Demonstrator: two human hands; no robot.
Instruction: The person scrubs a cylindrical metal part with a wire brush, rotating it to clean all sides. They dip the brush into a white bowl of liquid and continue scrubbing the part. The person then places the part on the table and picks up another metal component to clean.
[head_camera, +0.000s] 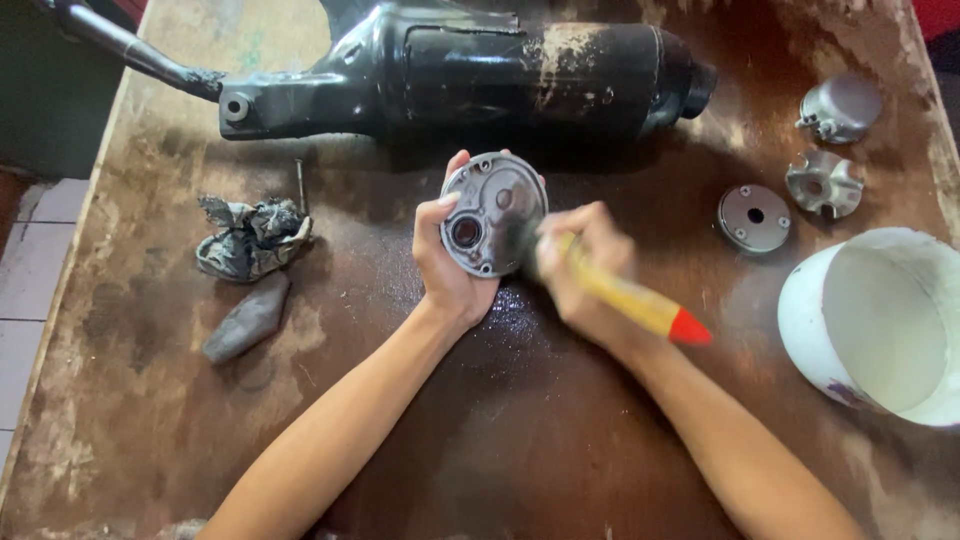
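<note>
Above a stained brown worktop (520, 440), beneath a long black engine part (470, 70), both forearms reach up from the lower edge. The left hand (450, 265) holds a round grey metal cover (493, 213) upright, grip closed around its edge. The right hand (585, 270), blurred, grips a yellow-handled brush (635, 300) against the cover.

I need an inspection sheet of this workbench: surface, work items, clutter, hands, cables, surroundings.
Surface: brown bench top, stained and worn, wet patch under the hands.
Work items: round metal cover, yellow brush with red tip.
Clutter: big black engine part, crumpled rag, grey lump, three small metal parts, white bucket.
Hands: left hand holds the cover; right hand grips the brush, blurred.
Cables: nothing seen.
Surroundings: tiled floor at left.
</note>
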